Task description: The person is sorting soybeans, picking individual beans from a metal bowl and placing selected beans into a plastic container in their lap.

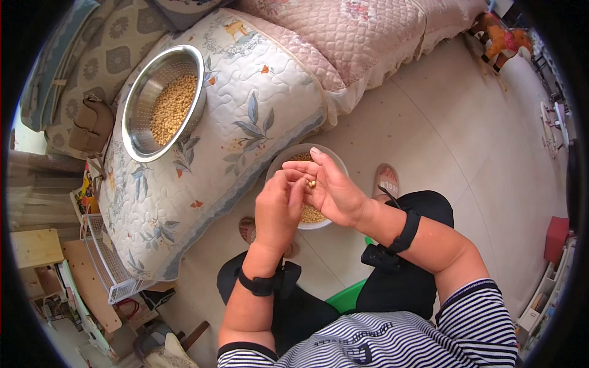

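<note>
My right hand (333,191) is turned palm up and cupped, with a few pale yellow beans, likely soybeans (312,184), resting by its fingers. Over them bends my left hand (280,207), back side up, its thumb and finger brought together at the beans. Whether a bean is pinched between those fingertips is hidden. Below both hands a round, whitish translucent tub (339,158) stands on the floor between my feet. More of the same beans (313,215) lie in it, partly covered by my hands.
On the bed's floral quilt (285,92), a perforated steel colander (138,133) holds many beans. A tan handbag (89,124) lies beyond it. At left stand a white wire basket (103,257) and wooden boards (87,276). Far right is an orange toy animal (501,41). Green plastic (347,296) shows beneath me.
</note>
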`<state>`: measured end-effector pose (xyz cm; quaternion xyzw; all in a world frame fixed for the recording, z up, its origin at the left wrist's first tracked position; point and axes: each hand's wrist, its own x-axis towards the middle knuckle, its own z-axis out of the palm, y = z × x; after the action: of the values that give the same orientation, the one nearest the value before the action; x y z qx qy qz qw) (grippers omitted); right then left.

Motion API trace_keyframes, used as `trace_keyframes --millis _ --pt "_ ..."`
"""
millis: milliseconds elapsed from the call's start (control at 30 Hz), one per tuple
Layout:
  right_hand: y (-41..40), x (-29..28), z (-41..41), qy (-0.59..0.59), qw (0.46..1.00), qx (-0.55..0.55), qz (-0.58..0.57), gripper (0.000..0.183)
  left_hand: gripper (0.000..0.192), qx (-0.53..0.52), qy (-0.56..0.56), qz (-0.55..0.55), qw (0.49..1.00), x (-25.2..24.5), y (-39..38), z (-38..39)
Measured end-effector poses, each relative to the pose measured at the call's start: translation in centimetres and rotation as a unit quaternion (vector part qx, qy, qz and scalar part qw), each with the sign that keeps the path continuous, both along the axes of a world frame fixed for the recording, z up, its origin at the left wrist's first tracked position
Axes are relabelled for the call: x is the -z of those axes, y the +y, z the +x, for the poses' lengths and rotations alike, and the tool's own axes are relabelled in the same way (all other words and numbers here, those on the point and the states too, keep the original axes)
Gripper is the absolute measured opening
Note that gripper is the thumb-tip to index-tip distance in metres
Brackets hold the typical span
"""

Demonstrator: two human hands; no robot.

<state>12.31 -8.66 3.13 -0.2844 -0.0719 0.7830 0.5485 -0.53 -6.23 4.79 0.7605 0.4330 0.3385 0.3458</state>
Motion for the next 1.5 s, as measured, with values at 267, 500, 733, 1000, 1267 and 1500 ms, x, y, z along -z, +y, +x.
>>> trace_keyframes --millis 267,500,733,1000,1267,1500 --pt "0.4 -0.8 0.6 0.062 0.998 0.013 -0.013 0.058 0.010 -0.043 -0.206 -0.273 0.939 -1.1 0.6 -0.8" --pt "0.2 -0.9 0.4 0.031 0.999 -0.003 0.026 0.062 0.013 0.030 -0.009 -0.047 0.998 -0.1 0.2 -0.6" --pt "0.1 -0.4 0.1 0.047 0.999 0.003 0.016 0.059 0.011 0.031 0.008 -0.038 0.999 -0.2 -0.3 0.0" --pt "0.2 -0.5 0.2 0.072 0.997 0.002 0.003 0.060 0.009 0.018 -0.017 -0.092 0.995 0.3 0.2 -0.4" --pt "0.3 -0.8 0.2 0.060 0.998 0.003 0.007 0.060 0.012 0.036 0.012 -0.009 0.999 0.2 -0.3 0.0" --pt "0.2 -0.4 0.3 0.054 0.998 -0.013 0.019 0.060 0.012 0.037 0.050 0.000 0.998 -0.1 -0.7 0.5"
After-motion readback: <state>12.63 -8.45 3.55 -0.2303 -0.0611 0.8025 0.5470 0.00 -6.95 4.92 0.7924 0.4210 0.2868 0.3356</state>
